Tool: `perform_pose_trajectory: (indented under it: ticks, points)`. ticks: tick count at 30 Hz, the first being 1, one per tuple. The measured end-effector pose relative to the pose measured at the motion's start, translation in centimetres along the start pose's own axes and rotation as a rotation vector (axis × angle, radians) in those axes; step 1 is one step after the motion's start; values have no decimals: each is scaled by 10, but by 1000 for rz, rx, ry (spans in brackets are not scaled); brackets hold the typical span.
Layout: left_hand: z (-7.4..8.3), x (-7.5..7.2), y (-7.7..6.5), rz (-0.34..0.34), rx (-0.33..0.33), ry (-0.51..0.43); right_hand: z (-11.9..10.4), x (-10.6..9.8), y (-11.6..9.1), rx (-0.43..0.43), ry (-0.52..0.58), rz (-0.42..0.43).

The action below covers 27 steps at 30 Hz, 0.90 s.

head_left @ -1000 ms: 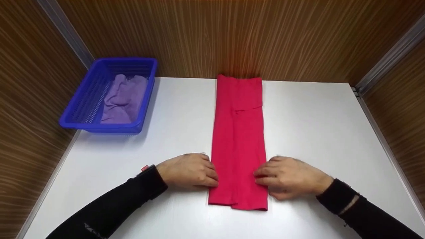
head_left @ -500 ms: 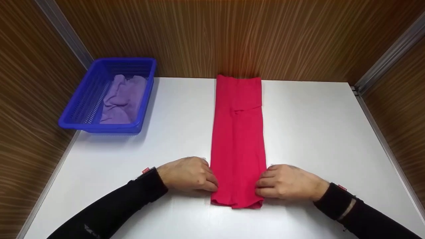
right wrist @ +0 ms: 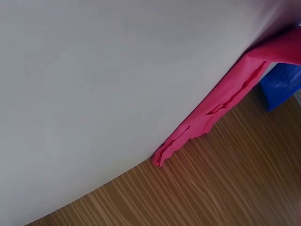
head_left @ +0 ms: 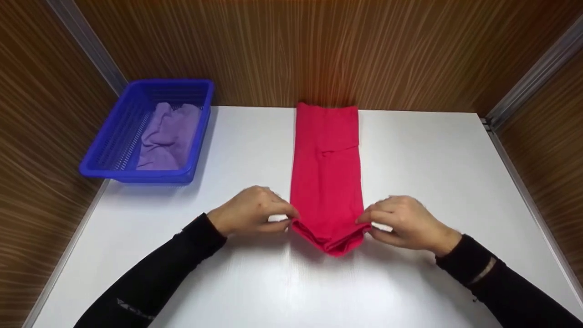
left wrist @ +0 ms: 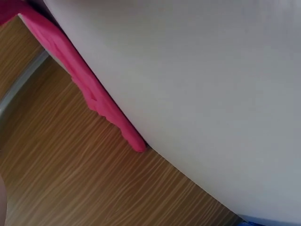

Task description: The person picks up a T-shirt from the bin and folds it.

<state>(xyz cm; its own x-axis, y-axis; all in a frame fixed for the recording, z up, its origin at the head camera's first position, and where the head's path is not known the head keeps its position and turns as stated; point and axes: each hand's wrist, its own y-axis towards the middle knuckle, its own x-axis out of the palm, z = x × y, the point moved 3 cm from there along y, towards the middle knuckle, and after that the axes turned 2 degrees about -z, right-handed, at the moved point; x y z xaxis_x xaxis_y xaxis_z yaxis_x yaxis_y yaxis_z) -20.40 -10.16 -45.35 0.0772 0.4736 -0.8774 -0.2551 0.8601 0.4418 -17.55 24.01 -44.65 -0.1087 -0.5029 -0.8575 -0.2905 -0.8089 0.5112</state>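
Observation:
A long folded red cloth garment [head_left: 328, 182] lies on the white table, its far end close to the back panel. Its near end is raised off the table and sags in the middle. My left hand [head_left: 257, 212] pinches the left near corner between thumb and fingers. At the right near corner, my right hand [head_left: 405, 223] pinches the fabric the same way. Both wrist views show the garment, pinkish there, stretching away along the table: in the left one, the cloth [left wrist: 87, 82] runs from the upper left; in the right one, the cloth [right wrist: 221, 101] from the upper right.
A blue plastic basket [head_left: 136, 174] stands at the back left of the white table [head_left: 437, 173]. Inside it lies a crumpled lilac cloth [head_left: 171, 136]. Wood-grain panels [head_left: 255, 54] enclose the table at the back and both sides.
Both hands have gripped the garment's near corners, lifted them and moved away from the table's front. The near end, flat before, is now raised and folding upward. Basket and lilac cloth stay put.

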Motion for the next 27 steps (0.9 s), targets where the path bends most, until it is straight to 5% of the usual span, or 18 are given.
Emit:
perform_pose_trajectory:
  ticks: [9, 27]
  points:
    - [-36, -3, 18, -28, -311, -39, 39, -1, 9, 285, 138, 2]
    - [-121, 7, 44, -8, -812, -64, 135, 31, 27, 776, 100, -70]
